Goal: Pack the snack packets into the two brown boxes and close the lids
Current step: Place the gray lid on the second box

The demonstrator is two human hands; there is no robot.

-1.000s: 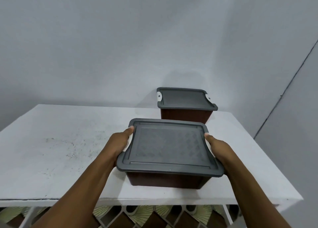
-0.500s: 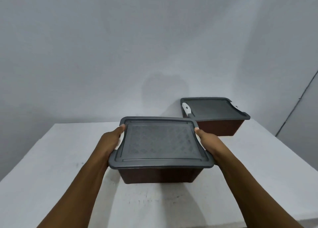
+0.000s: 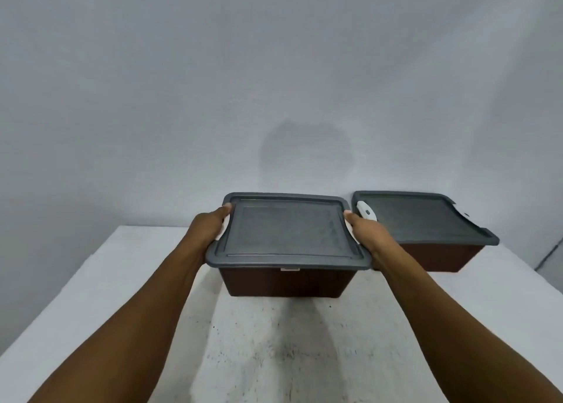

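Observation:
Two brown boxes with grey lids are on the white table (image 3: 100,281), both lids on. I hold the nearer brown box (image 3: 286,282) between my hands, its grey lid (image 3: 286,232) flat on top. My left hand (image 3: 210,227) grips its left side over a white latch. My right hand (image 3: 364,232) grips its right side. The second brown box (image 3: 438,256) stands just to the right, close to the wall, with a white latch (image 3: 366,211) showing on its lid's left edge. No snack packets are visible.
A plain grey wall (image 3: 274,83) rises right behind the boxes. The table's left edge runs diagonally at the left. The tabletop in front of the boxes is speckled with dark marks (image 3: 274,341). A dark vertical line (image 3: 551,252) marks the wall at far right.
The held box has moved away from me toward the wall and now sits beside the second box. Both hands kept their grip on its sides.

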